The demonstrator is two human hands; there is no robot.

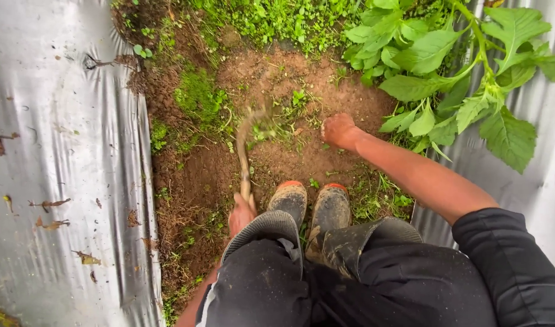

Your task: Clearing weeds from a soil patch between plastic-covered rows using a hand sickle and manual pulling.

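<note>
Brown wooden handle point(244, 163) ran toward 12 o'clock from the left hand point(241, 215), whose fingers were closed around it; its blade was a blur among weeds point(277, 124). At 2 o'clock, the right hand point(339, 130) pressed the soil point(302, 79), fingers curled under, hidden.

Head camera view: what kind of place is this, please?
Probably a vegetable field or garden bed: bare soil with small weeds, silver plastic mulch sheet on both sides, and a large-leaved plant.

Silver plastic mulch sheet point(59, 163) at 9 o'clock, another point(541, 175) at 3; leafy green plant point(453, 72) at 1–2; muddy boots point(311, 203) centre.
</note>
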